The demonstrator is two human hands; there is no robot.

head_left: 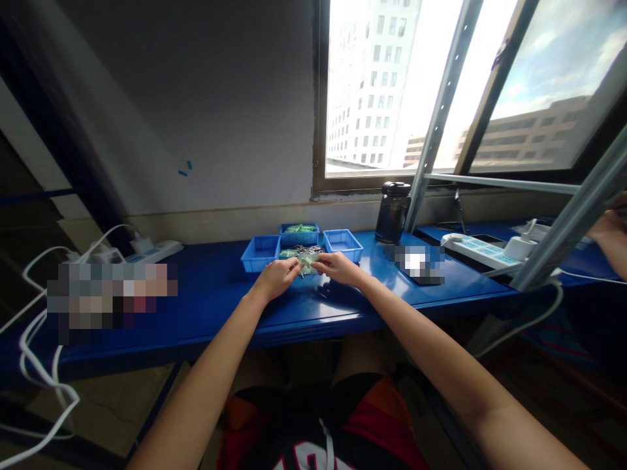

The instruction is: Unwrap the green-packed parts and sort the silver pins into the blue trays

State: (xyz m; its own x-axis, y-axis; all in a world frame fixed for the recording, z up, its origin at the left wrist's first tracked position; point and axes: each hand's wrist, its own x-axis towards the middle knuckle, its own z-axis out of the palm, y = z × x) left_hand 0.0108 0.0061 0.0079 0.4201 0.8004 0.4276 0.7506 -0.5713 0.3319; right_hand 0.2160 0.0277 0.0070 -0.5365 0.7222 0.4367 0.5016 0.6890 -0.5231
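Over the middle of the blue table, my left hand [279, 277] and my right hand [339, 267] face each other. Between their fingertips they pinch a small pale-green packet [307, 263], perhaps a clear bag with green print; its contents are too small to make out. Just behind it lies a pile of small shiny metal pieces [313, 249]. Three blue trays surround the pile: a left tray [260, 264], a back tray [299, 241] with green packets [300, 228] in it, and a right tray [343, 258] whose inside shows no contents.
A dark bottle [392, 212] stands near the window, behind a blurred-out flat object [426, 271]. Power strips lie right [482, 249] and left [157, 251], with white cables [36, 352] hanging off the left side. A metal post [578, 202] rises at right, near another person's hand [614, 225].
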